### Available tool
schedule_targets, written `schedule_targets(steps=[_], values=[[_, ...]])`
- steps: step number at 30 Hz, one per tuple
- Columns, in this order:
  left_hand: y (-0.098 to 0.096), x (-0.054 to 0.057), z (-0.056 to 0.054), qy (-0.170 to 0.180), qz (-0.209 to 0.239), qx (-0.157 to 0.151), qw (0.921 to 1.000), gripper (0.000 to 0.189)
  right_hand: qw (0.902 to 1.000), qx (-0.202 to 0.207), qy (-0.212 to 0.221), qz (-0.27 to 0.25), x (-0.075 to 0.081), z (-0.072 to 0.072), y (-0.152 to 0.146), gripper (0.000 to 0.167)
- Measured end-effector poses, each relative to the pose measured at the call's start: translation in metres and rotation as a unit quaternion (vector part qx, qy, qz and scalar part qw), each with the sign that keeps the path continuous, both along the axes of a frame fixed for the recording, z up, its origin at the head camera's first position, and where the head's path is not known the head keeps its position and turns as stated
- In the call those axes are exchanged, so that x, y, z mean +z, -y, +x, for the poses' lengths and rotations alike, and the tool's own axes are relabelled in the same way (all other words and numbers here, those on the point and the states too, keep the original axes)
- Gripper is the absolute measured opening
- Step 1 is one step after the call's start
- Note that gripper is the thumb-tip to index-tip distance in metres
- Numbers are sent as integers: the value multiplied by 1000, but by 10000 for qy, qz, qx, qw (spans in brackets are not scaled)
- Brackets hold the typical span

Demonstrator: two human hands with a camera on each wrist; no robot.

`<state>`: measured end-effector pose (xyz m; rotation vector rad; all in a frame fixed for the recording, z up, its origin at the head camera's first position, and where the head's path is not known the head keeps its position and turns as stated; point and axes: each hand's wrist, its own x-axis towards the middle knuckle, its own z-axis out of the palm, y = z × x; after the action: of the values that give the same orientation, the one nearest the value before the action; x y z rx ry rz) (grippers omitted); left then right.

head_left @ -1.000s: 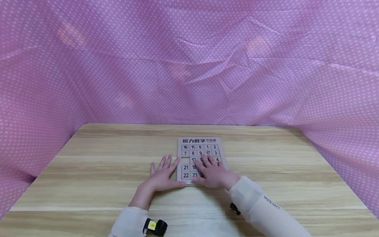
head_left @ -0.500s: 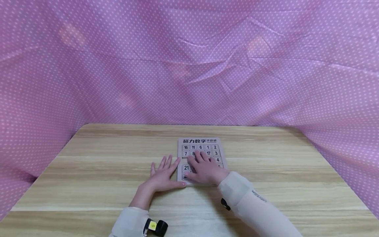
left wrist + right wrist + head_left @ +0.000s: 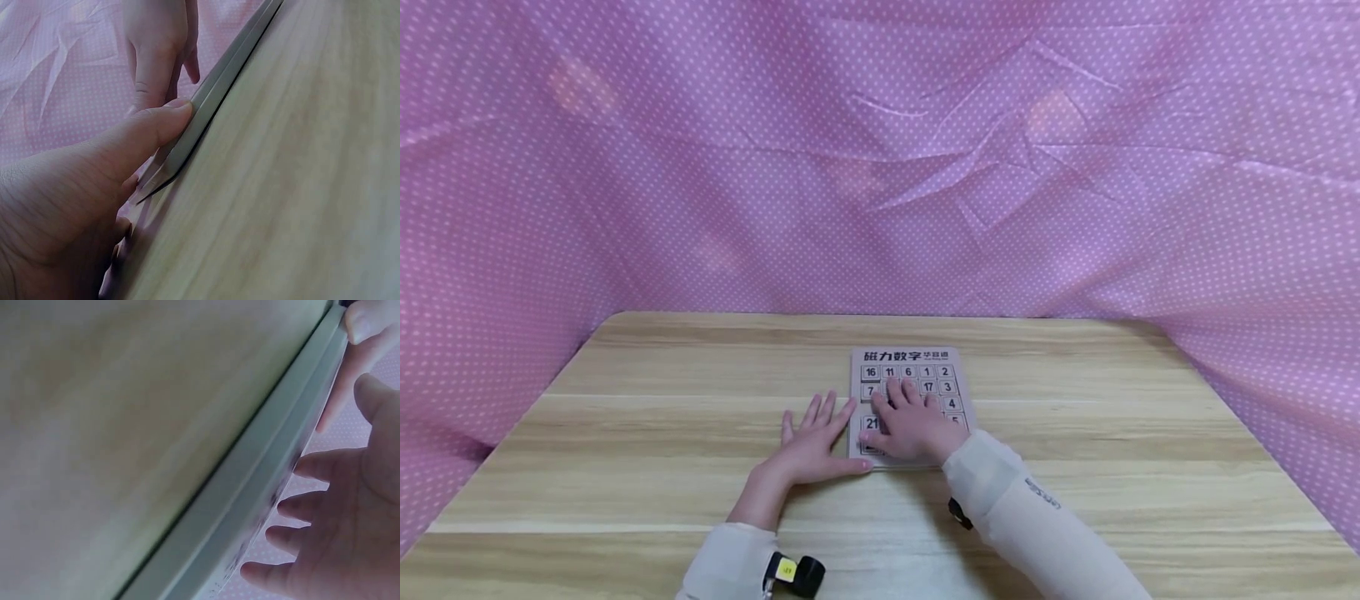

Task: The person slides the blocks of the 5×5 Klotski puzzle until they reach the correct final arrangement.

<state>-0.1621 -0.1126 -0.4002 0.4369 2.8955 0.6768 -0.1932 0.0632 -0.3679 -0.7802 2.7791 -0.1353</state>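
A pale number sliding puzzle (image 3: 857, 367) lies flat on the table, with black numerals on square tiles and Chinese lettering along its far edge. My left hand (image 3: 808, 454) rests at its near left corner, fingers spread. In the left wrist view, the left thumb (image 3: 165, 122) presses the puzzle's edge. Over the tiles lies my right hand (image 3: 913, 425), its fingertips touching them and its index finger by the 7 tile (image 3: 869, 391). In the right wrist view those fingers are extended and spread. The right hand hides many middle and lower tiles.
The wood-grain table (image 3: 662, 400) extends around the puzzle on all sides. A pink dotted cloth (image 3: 880, 208) hangs behind it and along both sides. Each wrist carries a small black camera, such as the left one (image 3: 805, 575).
My right hand has moved left across the puzzle, covering more of the left tiles. The 7 tile appears slightly nearer to me. The left hand has stayed in place.
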Motion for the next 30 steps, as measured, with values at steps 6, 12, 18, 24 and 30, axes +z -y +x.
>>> schedule_targets(steps=[6, 12, 18, 24, 30], values=[[1, 1, 0, -25, -49, 5, 10000, 93, 9999, 123, 47, -44, 0, 5, -2, 72], [1, 1, 0, -40, -114, -10, 9999, 94, 9998, 197, 5, 25, 0, 9, -4, 74], [0, 2, 0, -70, -110, 2, 9999, 94, 9997, 237, 22, 19, 1, 15, -6, 75], [0, 0, -1, -70, -85, 42, 9999, 94, 9996, 255, 37, -72, 2, 20, -7, 74], [-2, -1, -1, -22, -86, 63, 9999, 95, 9996, 267, 36, -125, 1, 20, -7, 75]])
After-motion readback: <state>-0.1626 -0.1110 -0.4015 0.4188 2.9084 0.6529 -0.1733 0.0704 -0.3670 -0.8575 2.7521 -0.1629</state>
